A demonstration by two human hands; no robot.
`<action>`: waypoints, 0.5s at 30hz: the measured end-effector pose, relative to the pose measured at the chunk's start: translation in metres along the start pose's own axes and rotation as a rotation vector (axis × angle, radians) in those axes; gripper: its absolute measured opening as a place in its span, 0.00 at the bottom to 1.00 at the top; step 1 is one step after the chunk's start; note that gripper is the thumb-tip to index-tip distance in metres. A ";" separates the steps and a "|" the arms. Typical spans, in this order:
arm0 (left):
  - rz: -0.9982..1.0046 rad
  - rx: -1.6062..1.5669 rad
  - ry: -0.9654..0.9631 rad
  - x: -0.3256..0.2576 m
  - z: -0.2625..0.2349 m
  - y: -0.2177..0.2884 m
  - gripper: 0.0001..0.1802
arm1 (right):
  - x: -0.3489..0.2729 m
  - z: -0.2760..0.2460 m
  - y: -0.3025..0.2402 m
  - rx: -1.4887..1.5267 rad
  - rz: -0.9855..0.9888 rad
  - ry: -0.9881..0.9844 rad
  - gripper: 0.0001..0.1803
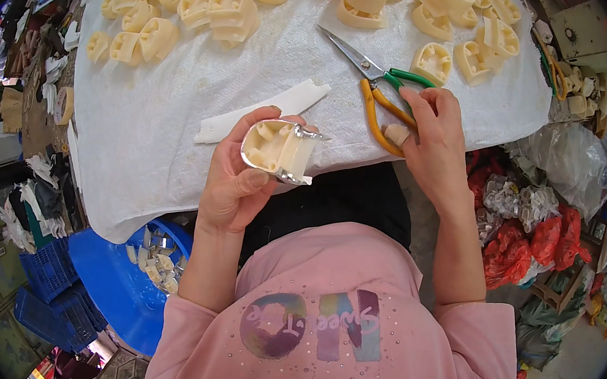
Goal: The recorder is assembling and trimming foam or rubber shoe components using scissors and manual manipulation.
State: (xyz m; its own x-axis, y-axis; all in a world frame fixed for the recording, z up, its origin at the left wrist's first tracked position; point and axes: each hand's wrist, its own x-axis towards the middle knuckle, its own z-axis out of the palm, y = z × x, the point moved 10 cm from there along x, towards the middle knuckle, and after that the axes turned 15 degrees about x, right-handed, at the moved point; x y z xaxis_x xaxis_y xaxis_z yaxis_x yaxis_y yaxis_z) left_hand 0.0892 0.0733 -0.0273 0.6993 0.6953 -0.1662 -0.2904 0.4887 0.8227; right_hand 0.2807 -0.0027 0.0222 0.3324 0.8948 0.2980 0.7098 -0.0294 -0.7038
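My left hand [233, 181] holds up a hollow cream plastic piece [265, 146], its thumb and fingers closed round it. A shiny silver strip [291, 176] runs along the piece's edge, with loose ends sticking out on the right side. My right hand [433, 133] is closed at the handles of a pair of scissors [368, 68], one green and one yellow. The scissor blades lie slightly apart on the white cloth and point to the far left. A beige cover sits on my right thumb. Beyond my left hand lies a flat white strip [275, 111].
Several similar cream pieces [226, 10] lie in groups along the far side of the cloth-covered table [140, 107]. A blue basin [107, 272] with small silver and cream bits stands low at left, beside blue crates [54, 311]. Red plastic bags [509, 254] lie at right.
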 end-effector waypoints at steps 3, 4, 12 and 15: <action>-0.058 -0.026 -0.028 0.000 -0.001 -0.009 0.43 | 0.007 0.006 0.005 -0.055 0.037 -0.105 0.24; -0.021 0.039 -0.050 0.001 0.000 -0.007 0.43 | 0.010 0.008 0.009 -0.020 0.097 -0.161 0.25; 0.088 0.490 0.052 -0.002 0.004 0.018 0.38 | -0.001 -0.014 -0.008 0.131 0.034 -0.104 0.30; 0.126 0.643 0.044 0.000 0.008 0.022 0.37 | -0.025 -0.029 -0.005 0.277 0.052 0.025 0.31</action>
State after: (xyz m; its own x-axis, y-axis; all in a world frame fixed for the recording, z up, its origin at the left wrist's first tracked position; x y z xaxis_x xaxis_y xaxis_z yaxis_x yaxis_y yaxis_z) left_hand 0.0880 0.0797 -0.0052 0.6540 0.7543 -0.0578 0.0896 -0.0013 0.9960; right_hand 0.2861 -0.0381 0.0369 0.3815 0.8840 0.2703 0.4960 0.0510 -0.8668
